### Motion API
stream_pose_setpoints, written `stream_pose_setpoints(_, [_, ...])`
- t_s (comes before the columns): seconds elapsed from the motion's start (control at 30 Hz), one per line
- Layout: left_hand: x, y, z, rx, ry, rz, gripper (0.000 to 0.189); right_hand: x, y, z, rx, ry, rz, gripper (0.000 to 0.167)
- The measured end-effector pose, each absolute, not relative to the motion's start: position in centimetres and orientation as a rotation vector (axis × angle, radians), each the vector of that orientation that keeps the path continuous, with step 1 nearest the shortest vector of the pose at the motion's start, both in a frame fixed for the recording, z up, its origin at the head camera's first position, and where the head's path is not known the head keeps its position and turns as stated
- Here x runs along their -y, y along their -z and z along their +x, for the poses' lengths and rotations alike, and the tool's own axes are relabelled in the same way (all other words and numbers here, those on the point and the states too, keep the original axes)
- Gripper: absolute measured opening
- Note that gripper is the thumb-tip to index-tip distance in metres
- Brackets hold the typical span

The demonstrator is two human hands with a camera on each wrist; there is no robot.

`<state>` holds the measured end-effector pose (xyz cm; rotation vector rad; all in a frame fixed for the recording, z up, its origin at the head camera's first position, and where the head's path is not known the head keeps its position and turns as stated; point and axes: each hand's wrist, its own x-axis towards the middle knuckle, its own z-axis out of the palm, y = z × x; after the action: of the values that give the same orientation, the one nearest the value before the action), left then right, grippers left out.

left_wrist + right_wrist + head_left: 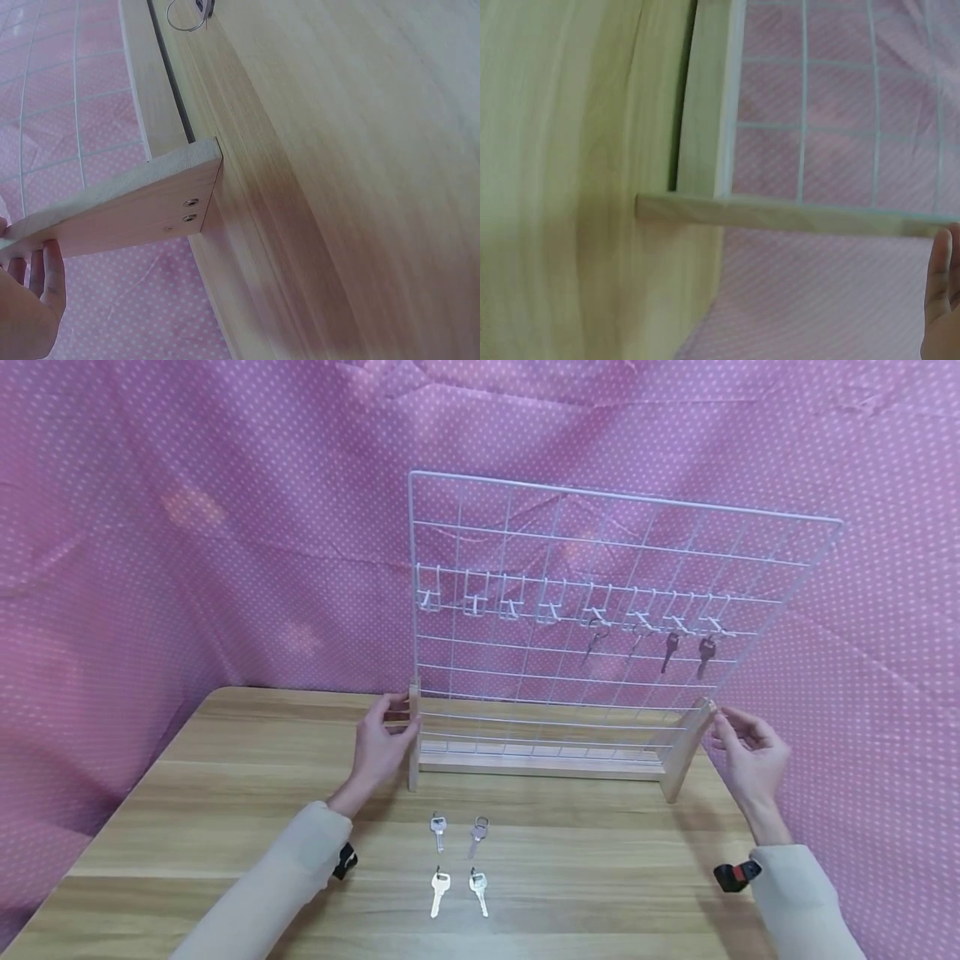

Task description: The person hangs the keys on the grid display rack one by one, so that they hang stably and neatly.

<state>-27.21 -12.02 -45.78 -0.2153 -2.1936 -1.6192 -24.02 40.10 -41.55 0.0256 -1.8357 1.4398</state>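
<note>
A white wire grid rack (622, 493) stands on a wooden base with a wooden side board at each end. My left hand (381, 739) grips the left side board (127, 202), fingers against its outer face in the left wrist view. At the other end my right hand (753, 756) holds the upper end of the right side board (795, 217) with its fingertips. Hooks (512, 608) run in a row across the grid. Several keys (707, 650) hang from the hooks on the right half; the left hooks carry none.
Several loose keys (440, 883) lie in two rows on the wooden table (600, 868) in front of the rack, between my forearms. A pink dotted cloth (247, 527) hangs behind and around the table. Black wrist devices (735, 877) sit at both sleeves.
</note>
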Motion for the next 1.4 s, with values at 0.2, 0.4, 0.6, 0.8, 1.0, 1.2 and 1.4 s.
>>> stream_pose_setpoints(0.2, [12.0,45.8,-27.2,2.191,1.623,-0.205,0.039,-41.2,42.4,-24.8,1.853,-1.485,-0.096,0.023])
stream_pose_setpoints(0.4, [12.0,45.6,-27.2,2.201,1.650,-0.200,0.041,-41.2,42.7,-25.5,1.821,-1.619,-0.131,0.025])
stream_pose_setpoints(0.6, [12.5,45.3,-27.0,2.237,1.681,-0.213,0.042,-41.0,42.7,-25.5,1.816,-1.700,-0.178,0.021])
stream_pose_setpoints(0.8, [13.1,45.4,-26.5,2.288,1.668,-0.206,0.046,-40.9,42.9,-25.6,1.772,-1.727,-0.168,0.019])
stream_pose_setpoints(1.0, [13.8,45.9,-24.5,2.413,1.563,-0.251,0.042,-40.6,43.0,-25.7,1.735,-1.754,-0.162,0.019])
stream_pose_setpoints(1.2, [14.6,47.2,-22.6,2.593,1.510,-0.370,0.030,-40.6,43.1,-25.5,1.790,-1.716,-0.179,0.024])
stream_pose_setpoints(1.4, [14.5,48.5,-21.1,2.727,1.351,-0.606,0.024,-40.6,43.0,-25.5,1.784,-1.712,-0.183,0.023])
